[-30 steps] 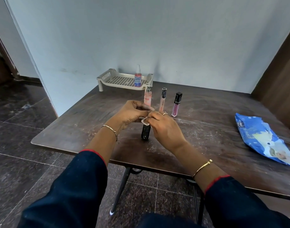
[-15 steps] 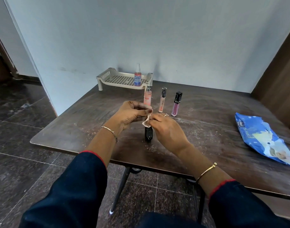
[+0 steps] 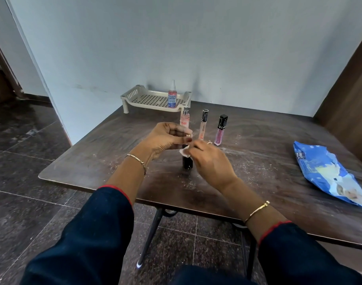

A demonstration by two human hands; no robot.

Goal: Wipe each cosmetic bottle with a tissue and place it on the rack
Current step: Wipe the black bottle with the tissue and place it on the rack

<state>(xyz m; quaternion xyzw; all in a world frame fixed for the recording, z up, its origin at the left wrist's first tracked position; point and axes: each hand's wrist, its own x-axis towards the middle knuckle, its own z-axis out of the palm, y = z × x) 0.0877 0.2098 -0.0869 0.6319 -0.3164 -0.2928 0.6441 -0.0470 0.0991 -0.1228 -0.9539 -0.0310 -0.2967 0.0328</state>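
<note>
Looking down from the camera on my head, I see both my hands close together over the brown table (image 3: 89, 161). My left hand (image 3: 165, 137) is curled round the top of the black bottle (image 3: 187, 162). The bottle stands upright on the table right in front of me, and its top is hidden inside my fingers. My right hand (image 3: 212, 161) pinches a small white tissue (image 3: 184, 151) and holds it against the side of the bottle, just below my left hand. So I think I am wiping this bottle now.

Behind my hands three more bottles stand in a row: a pink spray bottle (image 3: 185, 120), a thin tube (image 3: 203, 125) and a purple tube (image 3: 220, 131) with a black cap. I think they are waiting their turn. At the back by the wall is the rack (image 3: 132, 96), with one blue-label bottle (image 3: 172, 98) standing on it. Well off to my right lies a blue pack (image 3: 328, 173).

Next I should rub the tissue down to the bottom of the black bottle, holding the top tight so it does not tip. Then I should lift it over the row without knocking anything and stand it on the rack beside the other one.
</note>
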